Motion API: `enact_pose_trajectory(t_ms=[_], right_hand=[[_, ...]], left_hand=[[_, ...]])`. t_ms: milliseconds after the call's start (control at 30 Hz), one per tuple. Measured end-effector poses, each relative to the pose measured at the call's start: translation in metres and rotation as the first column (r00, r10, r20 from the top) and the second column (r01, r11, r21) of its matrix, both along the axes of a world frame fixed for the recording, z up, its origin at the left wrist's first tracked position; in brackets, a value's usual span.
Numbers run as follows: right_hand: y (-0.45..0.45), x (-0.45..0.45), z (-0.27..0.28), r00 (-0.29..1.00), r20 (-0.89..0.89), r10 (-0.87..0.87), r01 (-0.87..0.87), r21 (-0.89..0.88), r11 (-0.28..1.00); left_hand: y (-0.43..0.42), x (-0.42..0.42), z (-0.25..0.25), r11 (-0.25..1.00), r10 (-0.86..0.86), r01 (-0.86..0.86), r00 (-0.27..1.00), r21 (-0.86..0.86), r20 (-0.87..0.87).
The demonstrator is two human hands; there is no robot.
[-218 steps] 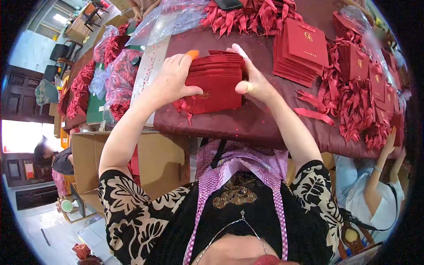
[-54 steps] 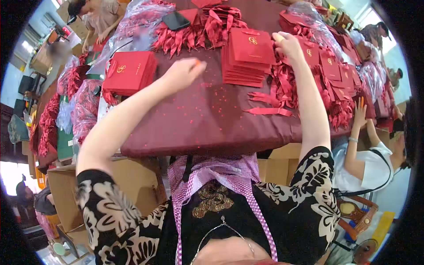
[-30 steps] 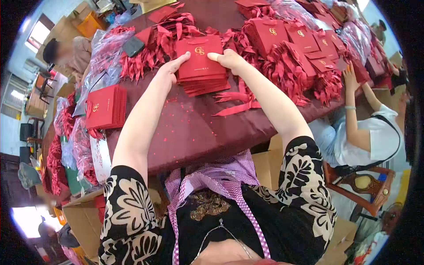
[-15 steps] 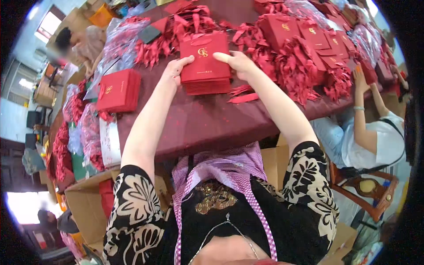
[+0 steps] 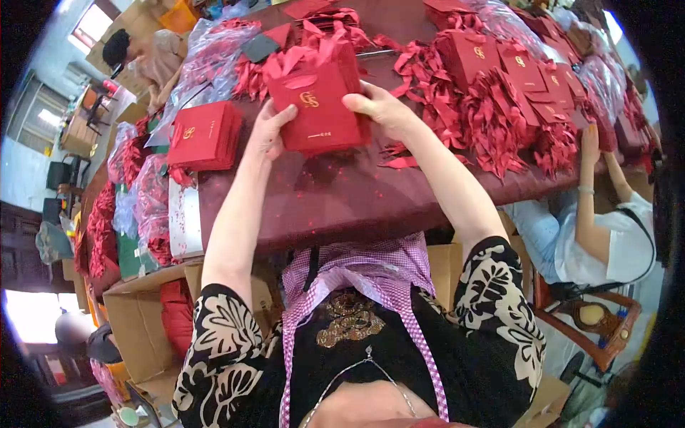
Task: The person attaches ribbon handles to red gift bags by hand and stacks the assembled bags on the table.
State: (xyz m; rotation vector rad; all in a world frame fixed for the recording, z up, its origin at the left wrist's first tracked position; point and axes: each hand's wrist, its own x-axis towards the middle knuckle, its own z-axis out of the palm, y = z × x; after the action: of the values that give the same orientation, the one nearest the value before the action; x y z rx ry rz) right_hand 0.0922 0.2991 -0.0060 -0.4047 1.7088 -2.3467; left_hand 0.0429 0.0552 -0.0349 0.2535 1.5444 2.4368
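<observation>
Between my two hands is a thick stack of red paper gift bags [image 5: 321,118] with gold lettering and red ribbon handles, tilted and raised off the table. My left hand [image 5: 271,128] grips its left side, thumb on the front. On the right side my right hand [image 5: 378,110] presses with its thumb on the front bag and fingers behind. Another stack of red bags [image 5: 205,135] lies on the table to the left. To the right, more red bags with tangled ribbons [image 5: 499,118] stand in a heap.
A dark red cloth covers the table [image 5: 328,200]. Plastic-wrapped bundles [image 5: 207,60] lie at the back left. An open cardboard box [image 5: 146,321] stands below on the left. A co-worker in a white top [image 5: 606,242] sits at the right near a wooden chair [image 5: 592,328]; another person [image 5: 153,60] is at upper left.
The stack in my hands has lifted and tilted, with its ribbons now showing at the top. My left hand has shifted slightly left and down. The view has moved slightly.
</observation>
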Motion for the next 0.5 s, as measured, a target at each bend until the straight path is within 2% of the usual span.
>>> enact_pose_trajectory(t_ms=[100, 133, 167, 200, 267, 300, 333, 400, 433, 467, 500], right_hand=[[-0.006, 0.010, 0.026, 0.984, -0.175, -0.047, 0.067, 0.106, 0.992], [-0.004, -0.005, 0.014, 0.945, -0.307, -0.108, 0.182, 0.223, 0.958], [0.000, -0.022, 0.004, 0.887, -0.439, -0.143, 0.303, 0.319, 0.898], [0.004, -0.023, 0.013, 0.883, -0.445, -0.152, 0.339, 0.379, 0.861], [0.004, -0.006, 0.050, 0.873, -0.465, -0.146, 0.301, 0.278, 0.912], [0.007, 0.001, 0.064, 0.872, -0.469, -0.139, 0.364, 0.434, 0.824], [0.008, 0.006, 0.066, 0.872, -0.469, -0.138, 0.365, 0.436, 0.822], [0.009, 0.013, 0.070, 0.878, -0.477, -0.030, 0.297, 0.497, 0.815], [0.008, 0.011, 0.051, 0.874, -0.483, -0.049, 0.305, 0.467, 0.830], [0.005, 0.010, 0.032, 0.826, -0.555, -0.100, 0.348, 0.363, 0.864], [0.001, 0.009, 0.008, 0.772, -0.617, -0.156, 0.381, 0.253, 0.889]], left_hand=[[-0.010, -0.003, 0.019, 0.991, 0.008, -0.027, 0.990, -0.128, -0.143], [-0.002, 0.019, 0.053, 0.977, 0.076, -0.100, 0.989, -0.189, -0.130], [-0.010, 0.004, 0.049, 0.993, -0.006, -0.026, 0.965, -0.118, -0.263], [-0.014, 0.002, 0.060, 0.981, -0.027, -0.039, 0.943, -0.190, -0.331], [-0.009, 0.020, 0.096, 0.948, -0.050, -0.091, 0.903, -0.305, -0.427], [-0.014, 0.017, 0.098, 0.885, -0.027, -0.198, 0.881, -0.422, -0.472], [-0.016, 0.016, 0.094, 0.886, -0.027, -0.198, 0.881, -0.419, -0.472], [-0.019, 0.018, 0.082, 0.819, -0.012, -0.283, 0.861, -0.499, -0.508], [-0.012, 0.027, 0.078, 0.803, -0.016, -0.279, 0.873, -0.526, -0.488], [-0.010, 0.029, 0.064, 0.683, 0.015, -0.287, 0.925, -0.672, -0.380], [-0.020, 0.014, 0.026, 0.740, -0.126, -0.209, 0.890, -0.639, -0.438]])
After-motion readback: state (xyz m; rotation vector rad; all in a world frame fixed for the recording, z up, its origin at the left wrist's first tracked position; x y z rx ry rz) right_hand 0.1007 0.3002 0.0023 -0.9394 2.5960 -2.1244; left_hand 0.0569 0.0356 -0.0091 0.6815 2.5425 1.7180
